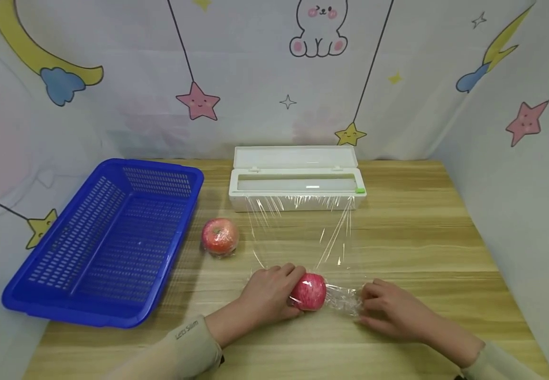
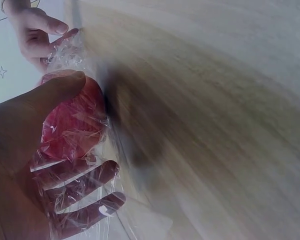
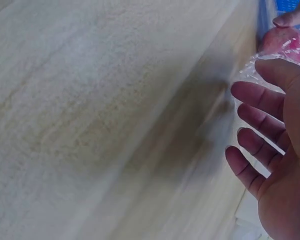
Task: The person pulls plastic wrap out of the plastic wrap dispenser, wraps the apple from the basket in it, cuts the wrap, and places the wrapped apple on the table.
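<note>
A red apple [image 1: 309, 292] in clear plastic wrap sits on the table near its front. My left hand [image 1: 271, 295] grips it from the left, thumb over one side in the left wrist view; film also covers the fingers [image 2: 85, 192]. From the apple's right side a gathered end of plastic wrap [image 1: 343, 299] reaches my right hand [image 1: 390, 309]. Its thumb and loosely bent fingers [image 3: 260, 132] stand apart in the right wrist view, with the film at the thumb and index tips. The sheet of film runs back to a white wrap dispenser [image 1: 298, 202], lid raised.
A second apple [image 1: 220, 236], wrapped in film, stands left of the film sheet. Further left is a blue perforated plastic basket [image 1: 174, 253]. The wooden table [image 1: 426, 232] meets a patterned cloth backdrop [image 1: 255, 63] behind and at the sides. A green slider [image 1: 360, 190] marks the dispenser's right end.
</note>
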A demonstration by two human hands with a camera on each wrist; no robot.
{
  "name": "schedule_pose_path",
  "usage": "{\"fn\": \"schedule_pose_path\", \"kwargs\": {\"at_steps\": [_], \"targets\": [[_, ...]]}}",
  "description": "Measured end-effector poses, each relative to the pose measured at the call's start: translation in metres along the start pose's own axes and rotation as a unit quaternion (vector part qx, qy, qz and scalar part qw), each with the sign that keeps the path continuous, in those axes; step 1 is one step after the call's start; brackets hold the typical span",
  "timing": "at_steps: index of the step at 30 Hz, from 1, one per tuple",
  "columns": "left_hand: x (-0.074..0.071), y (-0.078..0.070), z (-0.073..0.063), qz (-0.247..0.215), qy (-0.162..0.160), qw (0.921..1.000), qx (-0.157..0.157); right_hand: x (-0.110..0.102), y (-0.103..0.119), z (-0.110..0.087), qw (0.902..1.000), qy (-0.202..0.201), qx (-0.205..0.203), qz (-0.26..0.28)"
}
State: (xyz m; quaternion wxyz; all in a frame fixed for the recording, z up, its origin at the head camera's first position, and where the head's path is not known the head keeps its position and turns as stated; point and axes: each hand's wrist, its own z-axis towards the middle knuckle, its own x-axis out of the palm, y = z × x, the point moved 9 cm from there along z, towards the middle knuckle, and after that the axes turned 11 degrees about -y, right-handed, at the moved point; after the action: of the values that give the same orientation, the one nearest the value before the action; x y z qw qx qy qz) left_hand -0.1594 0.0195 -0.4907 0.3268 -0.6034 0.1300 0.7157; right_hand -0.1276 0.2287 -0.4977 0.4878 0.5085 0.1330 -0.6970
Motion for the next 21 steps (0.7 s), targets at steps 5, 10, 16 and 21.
{"fn": "schedule_pose_path", "kwargs": {"at_steps": [5,10,16,21], "targets": [[-0.001,0.001,0.002,-0.012,0.004,0.9999,-0.005,-0.016,-0.004,0.016,0.9993,-0.027,0.028,-0.001],[-0.002,0.003,0.003,-0.016,0.002,0.9998,-0.007,-0.015,-0.001,0.048,0.9968,0.006,0.077,0.02],[0.001,0.009,0.005,-0.013,0.025,0.9994,-0.02,0.019,0.007,0.078,0.9885,0.079,0.116,0.057],[0.005,0.016,0.006,-0.026,0.049,0.9979,-0.032,0.037,0.006,0.087,0.987,0.083,0.125,0.059]]}}
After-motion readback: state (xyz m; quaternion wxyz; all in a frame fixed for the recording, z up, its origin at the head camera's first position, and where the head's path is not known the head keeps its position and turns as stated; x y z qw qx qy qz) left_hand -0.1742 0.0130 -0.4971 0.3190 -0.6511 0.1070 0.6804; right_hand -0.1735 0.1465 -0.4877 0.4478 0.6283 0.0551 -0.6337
